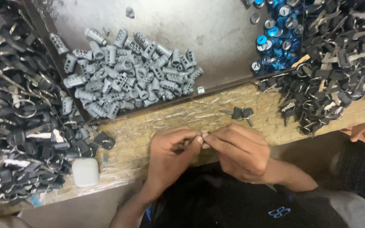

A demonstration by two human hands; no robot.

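Observation:
My left hand [170, 156] and my right hand [239, 152] meet fingertip to fingertip over the front edge of the wooden bench [182, 116]. Together they pinch a small grey metal part [201, 136], mostly hidden by the fingers. A pair of black-headed keys [241, 113] lies on the bench just beyond my right hand. A heap of grey lock cylinders [127, 76] lies in the metal tray [216, 33] further back.
Piles of black-headed keys on rings fill the left [17, 118] and the right [339, 63]. Blue-capped lock cylinders [275, 38] sit at the tray's right end. A small white case [85, 172] rests near the bench edge on the left.

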